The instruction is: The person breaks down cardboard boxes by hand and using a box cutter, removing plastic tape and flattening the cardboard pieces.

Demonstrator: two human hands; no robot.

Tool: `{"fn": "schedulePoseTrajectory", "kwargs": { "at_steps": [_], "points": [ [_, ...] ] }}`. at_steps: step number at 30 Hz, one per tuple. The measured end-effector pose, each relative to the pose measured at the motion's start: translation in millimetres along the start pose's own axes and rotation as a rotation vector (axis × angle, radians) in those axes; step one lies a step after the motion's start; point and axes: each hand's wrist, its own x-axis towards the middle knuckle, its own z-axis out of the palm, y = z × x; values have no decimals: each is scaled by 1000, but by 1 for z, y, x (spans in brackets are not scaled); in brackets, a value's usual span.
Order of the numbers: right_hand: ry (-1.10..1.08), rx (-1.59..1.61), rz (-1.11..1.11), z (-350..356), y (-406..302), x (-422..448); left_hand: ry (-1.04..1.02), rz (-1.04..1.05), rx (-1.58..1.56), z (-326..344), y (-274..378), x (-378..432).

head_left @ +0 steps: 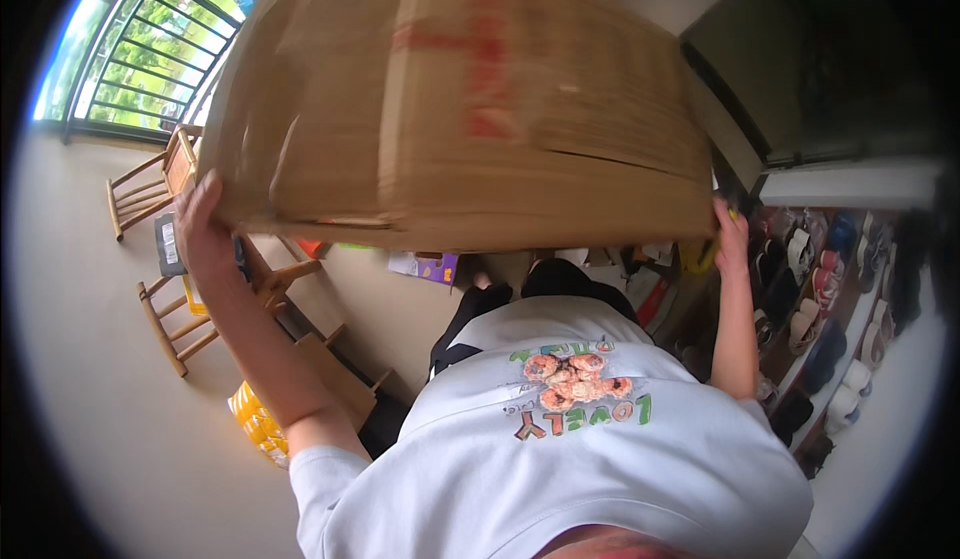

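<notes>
A large brown cardboard box point(465, 109) fills the upper middle of the head view, raised in front of my body. Clear tape runs down its seam, and red marks show on its face, blurred. My left hand point(199, 218) grips the box at its lower left corner. At the lower right corner, my right hand point(730, 236) holds it too, with the fingers partly hidden behind the edge. Whatever is inside the box cannot be seen. Much of the floor ahead is covered by it.
Wooden chairs point(176, 326) and yellow packaging point(255, 416) stand left, near a barred window point(161, 49). A purple carton point(431, 266) lies on the floor by my feet. Shelves of shoes point(814, 281) line the right side, below a dark doorway point(780, 71).
</notes>
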Motion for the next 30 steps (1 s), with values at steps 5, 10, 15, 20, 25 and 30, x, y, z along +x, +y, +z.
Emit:
{"fn": "schedulePoseTrajectory", "kwargs": {
  "at_steps": [5, 10, 15, 20, 25, 30],
  "points": [
    [-223, -327, -200, 135, 23, -13, 20, -531, -158, -171, -132, -24],
    [-421, -422, -170, 196, 57, -63, 502, -721, 622, -222, -154, -52],
    [-549, -686, -158, 238, 87, -99, 121, 503, 1400, -83, -118, -36],
    [-587, -707, -109, 255, 139, -107, -331, 399, 1534, 61, -156, -34],
    [-511, -683, 136, 240, 153, -75, -366, 408, 1541, 86, -211, -30],
    [-524, -317, 361, 230, 98, -61, -351, 473, 1574, 98, -225, -13]
  ]
}}
